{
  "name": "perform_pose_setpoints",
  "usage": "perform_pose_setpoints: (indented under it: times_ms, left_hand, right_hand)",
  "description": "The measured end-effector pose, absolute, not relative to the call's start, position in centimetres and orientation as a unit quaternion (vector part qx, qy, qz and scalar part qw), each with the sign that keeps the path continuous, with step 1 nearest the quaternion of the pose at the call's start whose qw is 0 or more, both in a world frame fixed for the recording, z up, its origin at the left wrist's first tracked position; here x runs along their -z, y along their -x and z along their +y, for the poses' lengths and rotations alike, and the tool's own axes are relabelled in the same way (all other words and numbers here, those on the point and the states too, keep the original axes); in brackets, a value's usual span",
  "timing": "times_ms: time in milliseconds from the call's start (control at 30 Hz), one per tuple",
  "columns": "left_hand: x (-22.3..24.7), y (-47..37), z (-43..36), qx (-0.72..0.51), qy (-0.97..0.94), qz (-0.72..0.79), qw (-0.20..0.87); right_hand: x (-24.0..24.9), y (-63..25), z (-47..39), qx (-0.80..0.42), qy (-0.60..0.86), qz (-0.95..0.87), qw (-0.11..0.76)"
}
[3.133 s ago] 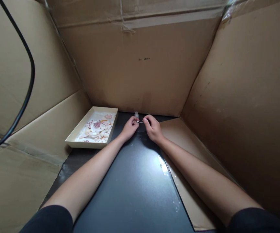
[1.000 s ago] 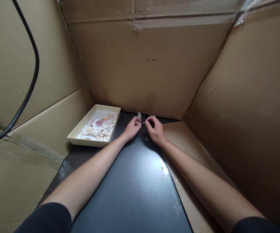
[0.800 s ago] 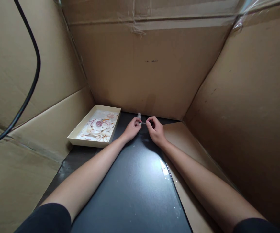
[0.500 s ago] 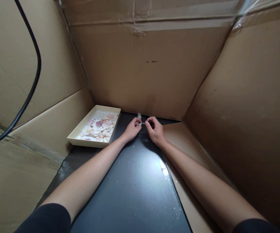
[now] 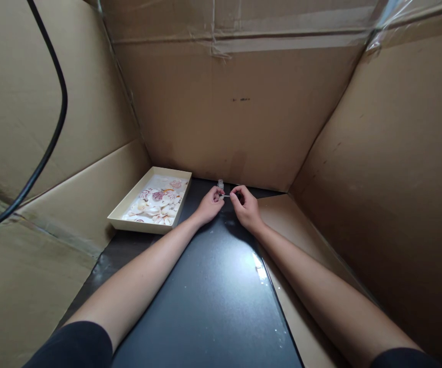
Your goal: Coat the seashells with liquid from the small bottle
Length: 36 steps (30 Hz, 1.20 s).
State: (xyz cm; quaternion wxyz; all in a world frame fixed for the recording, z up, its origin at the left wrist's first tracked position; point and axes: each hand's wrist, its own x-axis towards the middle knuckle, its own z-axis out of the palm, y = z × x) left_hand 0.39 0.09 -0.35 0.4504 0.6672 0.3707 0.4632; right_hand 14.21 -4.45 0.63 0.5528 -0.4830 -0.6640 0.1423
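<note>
My left hand (image 5: 209, 205) is closed in a pinch at the far end of the dark table. My right hand (image 5: 246, 208) faces it, thumb and forefinger also pinched. A thin, pale, stick-like piece (image 5: 226, 196) spans the gap between both sets of fingertips, one end at each hand; its exact kind is too small to make out. Just behind my left fingertips stands a small clear glass bottle (image 5: 221, 183), upright, its lower part hidden by the fingers. No cap shows on its neck.
Left of my hands lies a shallow cream tray (image 5: 129, 225) of seashells (image 5: 157, 197). Cardboard walls (image 5: 213, 112) enclose the dark tabletop (image 5: 205, 286) on three sides. A cardboard sheet (image 5: 282, 214) lies under my right forearm. A black cable (image 5: 64, 97) hangs at upper left.
The whole view has shifted very slightly. Both hands keep their pinch on the thin pale piece, and the bottle and tray stay where they were.
</note>
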Motion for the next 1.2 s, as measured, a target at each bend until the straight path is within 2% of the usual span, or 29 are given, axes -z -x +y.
perform_pose_setpoints:
  times_ms: [400,733,1200]
  left_hand:
    - [0.26,-0.31,0.0,-0.461,-0.674,0.363,0.449]
    - [0.21,-0.39,-0.13,-0.451,-0.623,0.375,0.517]
    - [-0.36,-0.56,-0.53,-0.45,-0.596,0.377,0.548]
  right_hand:
    - [-0.71,-14.21,-4.54,-0.131,0.479,-0.662,0.562]
    - [-0.78,-14.25,-4.58,-0.142,0.474,-0.658,0.567]
    - [-0.71,-14.24,-4.47,-0.126,0.484,-0.658,0.563]
